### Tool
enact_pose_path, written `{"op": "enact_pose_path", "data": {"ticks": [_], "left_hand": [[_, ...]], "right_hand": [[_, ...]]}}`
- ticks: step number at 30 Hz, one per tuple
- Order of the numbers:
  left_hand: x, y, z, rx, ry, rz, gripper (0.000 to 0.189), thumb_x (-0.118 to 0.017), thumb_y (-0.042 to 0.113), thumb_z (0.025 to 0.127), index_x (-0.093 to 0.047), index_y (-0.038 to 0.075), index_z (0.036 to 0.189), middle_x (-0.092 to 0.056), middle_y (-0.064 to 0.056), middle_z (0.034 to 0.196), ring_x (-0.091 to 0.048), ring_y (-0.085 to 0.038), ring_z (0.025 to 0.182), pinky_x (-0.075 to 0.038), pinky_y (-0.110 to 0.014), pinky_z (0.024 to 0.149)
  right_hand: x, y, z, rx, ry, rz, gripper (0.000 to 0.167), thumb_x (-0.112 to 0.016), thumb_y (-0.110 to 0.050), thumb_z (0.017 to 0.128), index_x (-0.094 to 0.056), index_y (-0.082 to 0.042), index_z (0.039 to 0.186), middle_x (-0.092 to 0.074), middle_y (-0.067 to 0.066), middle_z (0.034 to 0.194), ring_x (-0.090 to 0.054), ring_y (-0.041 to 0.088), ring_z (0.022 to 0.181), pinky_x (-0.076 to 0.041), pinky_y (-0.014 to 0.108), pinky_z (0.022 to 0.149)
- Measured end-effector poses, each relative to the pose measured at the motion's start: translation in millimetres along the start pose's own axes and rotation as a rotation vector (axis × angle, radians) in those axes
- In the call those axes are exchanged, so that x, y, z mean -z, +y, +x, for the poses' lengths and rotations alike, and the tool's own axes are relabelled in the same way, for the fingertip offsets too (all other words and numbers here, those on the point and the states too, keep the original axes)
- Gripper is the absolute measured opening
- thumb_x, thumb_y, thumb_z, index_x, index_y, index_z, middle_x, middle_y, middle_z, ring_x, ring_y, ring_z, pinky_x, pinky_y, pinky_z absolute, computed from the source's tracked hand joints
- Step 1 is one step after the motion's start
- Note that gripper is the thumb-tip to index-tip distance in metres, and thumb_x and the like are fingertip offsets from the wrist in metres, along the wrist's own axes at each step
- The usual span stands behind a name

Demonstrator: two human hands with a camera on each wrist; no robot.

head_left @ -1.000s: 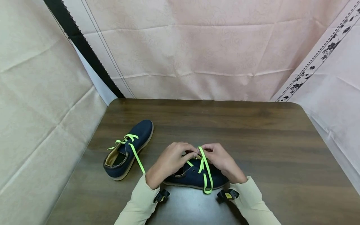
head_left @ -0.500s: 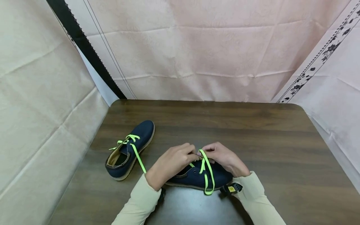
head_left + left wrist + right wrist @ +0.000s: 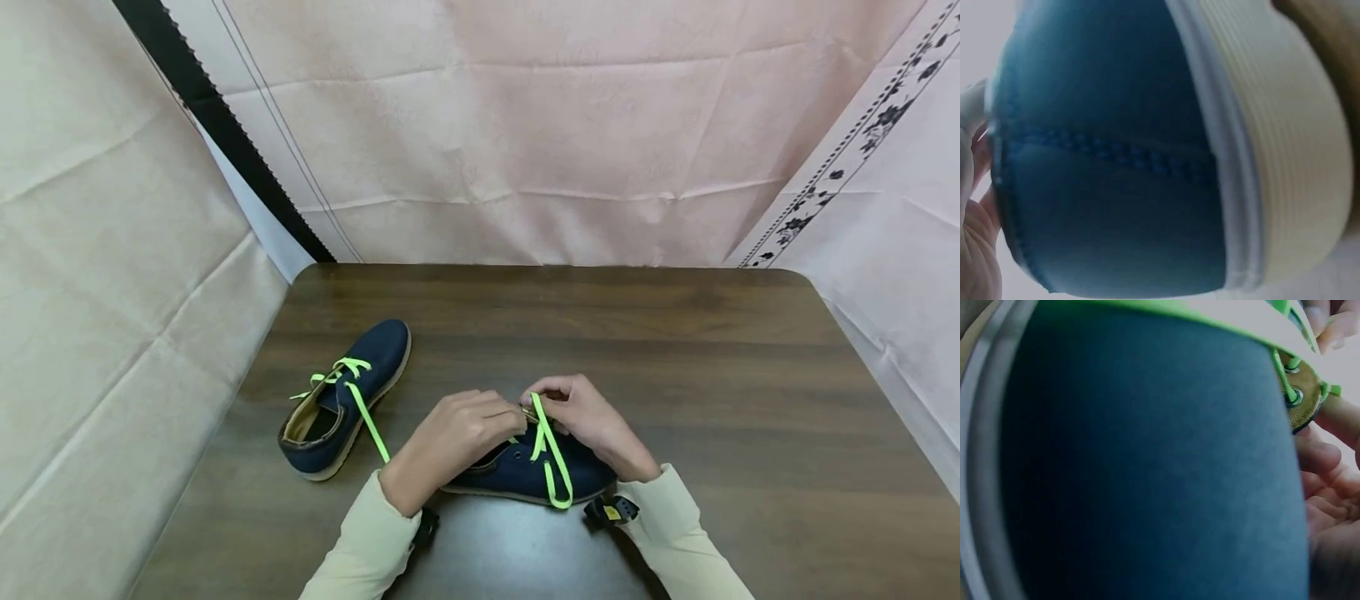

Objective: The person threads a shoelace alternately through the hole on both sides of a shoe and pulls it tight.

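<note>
A navy shoe (image 3: 495, 479) with a pale sole lies sideways before me, toe to the right. Bright green shoelace (image 3: 558, 475) hangs in a loop over its near side. My left hand (image 3: 461, 433) curls over the shoe's opening, its fingertips gripping the eyelet flap; the exact pinch is mostly hidden. At the far side of the lacing, my right hand (image 3: 588, 421) pinches the shoelace. In the right wrist view, the tan inside of the flap (image 3: 1304, 381) shows metal eyelets, and a short green lace end sticks out beside a finger. Shoe fabric (image 3: 1110, 212) fills most of the left wrist view.
A second navy shoe (image 3: 382, 350) stands to the left, toe pointing away, with green lace (image 3: 367, 421) trailing toward my left wrist. Both rest on a brown wooden table (image 3: 675, 333). Pale cloth (image 3: 480, 150) hangs behind and at the sides.
My left hand has turned over more, so its thumb is now hidden. The right hand stays at the lacing with small finger shifts, and the hanging lace loop has risen slightly.
</note>
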State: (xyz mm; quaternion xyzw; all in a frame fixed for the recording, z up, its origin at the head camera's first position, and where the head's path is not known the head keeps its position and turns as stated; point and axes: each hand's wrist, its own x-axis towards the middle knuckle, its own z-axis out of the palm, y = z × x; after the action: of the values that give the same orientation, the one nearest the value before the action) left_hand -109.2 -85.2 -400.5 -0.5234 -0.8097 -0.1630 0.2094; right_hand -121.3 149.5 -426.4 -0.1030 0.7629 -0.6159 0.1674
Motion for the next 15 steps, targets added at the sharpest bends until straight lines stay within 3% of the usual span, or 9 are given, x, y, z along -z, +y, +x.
{"op": "enact_pose_path", "data": {"ticks": [4, 7, 15], "left_hand": [[5.9, 7.3, -7.0, 0.08, 0.024, -0.119, 0.014, -0.08, 0.013, 0.096, -0.079, 0.019, 0.109, -0.077, 0.011, 0.107, -0.07, -0.001, 0.101, -0.056, -0.02, 0.086], [9.2, 14.3, -12.1, 0.106, 0.05, -0.193, 0.013, -0.079, 0.01, 0.096, -0.08, 0.017, 0.108, -0.077, 0.011, 0.106, -0.07, -0.001, 0.1, -0.056, -0.02, 0.088], [18.7, 29.4, -20.8, 0.035, 0.093, -0.207, 0.014, -0.079, 0.013, 0.096, -0.078, 0.018, 0.109, -0.076, 0.013, 0.106, -0.07, 0.0, 0.102, -0.054, -0.018, 0.093]], "right_hand": [[-2, -3, -0.2, 0.032, 0.043, -0.037, 0.023, -0.069, -0.012, 0.104, -0.074, 0.01, 0.11, -0.07, 0.004, 0.08, -0.058, 0.011, 0.066, -0.048, 0.022, 0.06], [-2, -7, 0.0, 0.053, 0.054, -0.068, 0.02, -0.07, -0.009, 0.102, -0.074, 0.01, 0.108, -0.073, 0.007, 0.082, -0.066, 0.014, 0.075, -0.053, 0.023, 0.067], [-2, -16, 1.3, 0.029, 0.099, -0.213, 0.015, -0.065, -0.005, 0.104, -0.079, 0.002, 0.104, -0.076, 0.004, 0.081, -0.071, 0.017, 0.078, -0.056, 0.027, 0.073]]}}
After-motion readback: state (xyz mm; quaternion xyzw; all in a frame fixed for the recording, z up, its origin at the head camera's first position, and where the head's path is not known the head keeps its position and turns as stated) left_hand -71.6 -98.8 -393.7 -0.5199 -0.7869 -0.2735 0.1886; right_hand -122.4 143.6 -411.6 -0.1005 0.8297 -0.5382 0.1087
